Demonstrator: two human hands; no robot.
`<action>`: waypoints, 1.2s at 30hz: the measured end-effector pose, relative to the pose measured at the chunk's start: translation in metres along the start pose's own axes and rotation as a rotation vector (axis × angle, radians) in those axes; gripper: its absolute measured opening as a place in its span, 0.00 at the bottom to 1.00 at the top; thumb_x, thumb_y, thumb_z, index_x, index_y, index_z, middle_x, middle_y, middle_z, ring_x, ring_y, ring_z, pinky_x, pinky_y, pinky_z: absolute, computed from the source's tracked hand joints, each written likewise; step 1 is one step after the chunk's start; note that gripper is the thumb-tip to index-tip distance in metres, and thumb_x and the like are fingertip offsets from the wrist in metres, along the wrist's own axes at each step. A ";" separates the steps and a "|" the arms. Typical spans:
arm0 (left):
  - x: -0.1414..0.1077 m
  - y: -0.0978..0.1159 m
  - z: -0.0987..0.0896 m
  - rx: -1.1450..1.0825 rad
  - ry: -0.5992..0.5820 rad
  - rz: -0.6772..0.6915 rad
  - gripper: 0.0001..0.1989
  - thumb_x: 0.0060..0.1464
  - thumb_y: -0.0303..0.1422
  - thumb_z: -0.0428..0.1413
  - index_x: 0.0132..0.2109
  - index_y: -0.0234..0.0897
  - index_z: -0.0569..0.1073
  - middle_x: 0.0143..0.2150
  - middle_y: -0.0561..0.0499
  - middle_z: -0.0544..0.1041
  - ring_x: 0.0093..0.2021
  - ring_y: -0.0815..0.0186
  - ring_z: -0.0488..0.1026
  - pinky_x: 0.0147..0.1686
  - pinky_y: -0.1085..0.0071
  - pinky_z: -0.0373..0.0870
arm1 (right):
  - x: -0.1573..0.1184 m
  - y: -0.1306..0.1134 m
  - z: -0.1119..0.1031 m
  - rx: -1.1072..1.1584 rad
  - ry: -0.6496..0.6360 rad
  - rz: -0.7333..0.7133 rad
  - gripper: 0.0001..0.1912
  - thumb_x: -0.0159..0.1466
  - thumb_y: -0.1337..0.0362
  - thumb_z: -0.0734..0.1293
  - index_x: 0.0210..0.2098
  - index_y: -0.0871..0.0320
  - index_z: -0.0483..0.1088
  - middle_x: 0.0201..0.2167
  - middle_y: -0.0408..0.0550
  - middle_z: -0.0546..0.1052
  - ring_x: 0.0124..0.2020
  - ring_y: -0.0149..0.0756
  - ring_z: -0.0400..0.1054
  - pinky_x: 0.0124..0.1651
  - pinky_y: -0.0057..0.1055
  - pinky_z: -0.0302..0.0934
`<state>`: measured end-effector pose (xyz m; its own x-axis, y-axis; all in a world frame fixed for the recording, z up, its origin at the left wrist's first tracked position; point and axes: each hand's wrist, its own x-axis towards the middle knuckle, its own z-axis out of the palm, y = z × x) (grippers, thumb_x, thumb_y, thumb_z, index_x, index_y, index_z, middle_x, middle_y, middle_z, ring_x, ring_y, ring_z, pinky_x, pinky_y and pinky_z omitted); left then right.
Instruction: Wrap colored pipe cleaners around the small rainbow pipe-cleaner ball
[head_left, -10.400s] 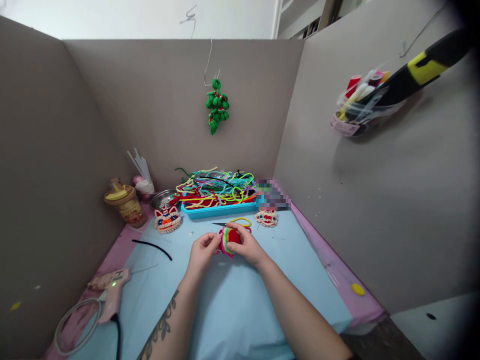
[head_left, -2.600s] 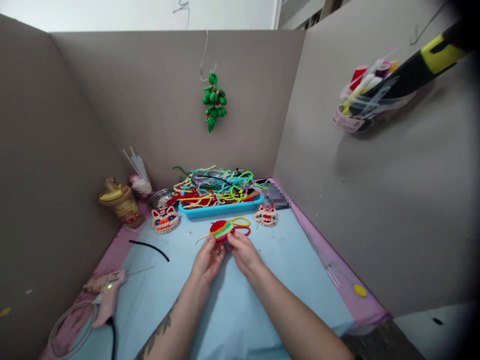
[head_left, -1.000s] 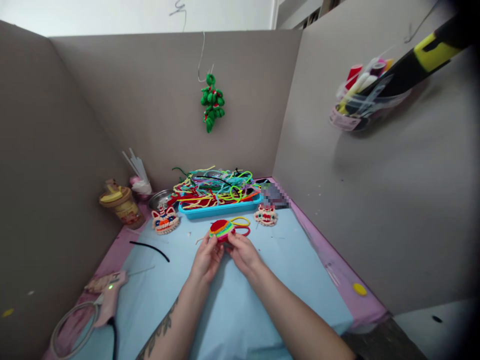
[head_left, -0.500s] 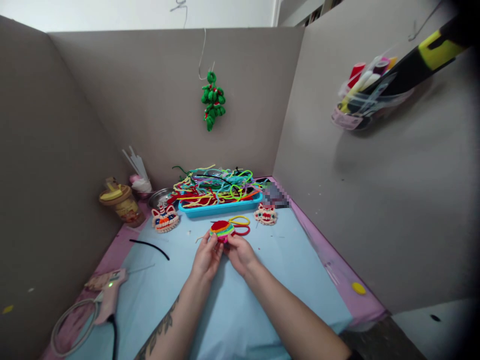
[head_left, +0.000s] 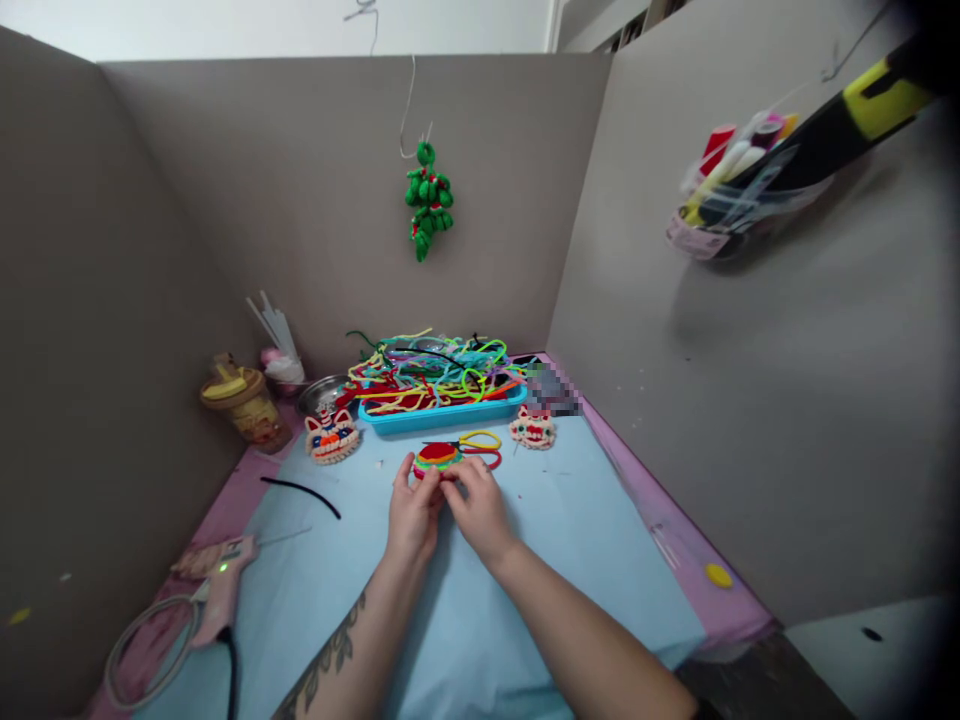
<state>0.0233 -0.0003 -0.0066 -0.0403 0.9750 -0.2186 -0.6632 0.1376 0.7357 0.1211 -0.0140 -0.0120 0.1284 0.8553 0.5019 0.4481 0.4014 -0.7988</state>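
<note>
A round, multicoloured pipe-cleaner piece (head_left: pixel 438 455) shows a red middle with orange, yellow and green bands and a pinkish-red edge. My left hand (head_left: pixel 415 505) is closed on its left and lower side, thumb in front. On the lower right edge, my right hand (head_left: pixel 478 505) pinches with thumb and forefinger. The fingers cover the near part of the piece. Just behind it lie scissors (head_left: pixel 484 440) with one yellow and one red handle loop. Two cream lion-like faces, a left one (head_left: pixel 331 437) and a right one (head_left: pixel 532 429), rest farther back.
A blue tray (head_left: pixel 442 420) heaped with pipe cleaners stands at the back, beside a metal bowl (head_left: pixel 322 392). At left are a pink glue gun (head_left: pixel 225 590) with its cable, a black pipe cleaner (head_left: pixel 301 492) and a brown cup (head_left: pixel 251 410). Grey partitions (head_left: pixel 315 180) enclose the table.
The piece has tilted and shifted slightly left in my hands, its red middle now facing up more. My right fingers have moved up along its edge. More of the scissors shows.
</note>
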 end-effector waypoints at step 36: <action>0.007 0.003 0.001 -0.042 0.037 -0.095 0.23 0.54 0.23 0.57 0.54 0.42 0.60 0.36 0.51 0.79 0.29 0.69 0.78 0.35 0.72 0.75 | 0.017 0.026 -0.004 0.620 0.030 0.523 0.16 0.54 0.52 0.67 0.22 0.56 0.61 0.18 0.36 0.58 0.19 0.27 0.48 0.21 0.26 0.42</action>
<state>0.0217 0.0073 -0.0048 -0.0025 0.9506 -0.3103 -0.6957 0.2212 0.6834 0.1385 0.0098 -0.0230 0.2129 0.9770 0.0144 -0.2472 0.0681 -0.9666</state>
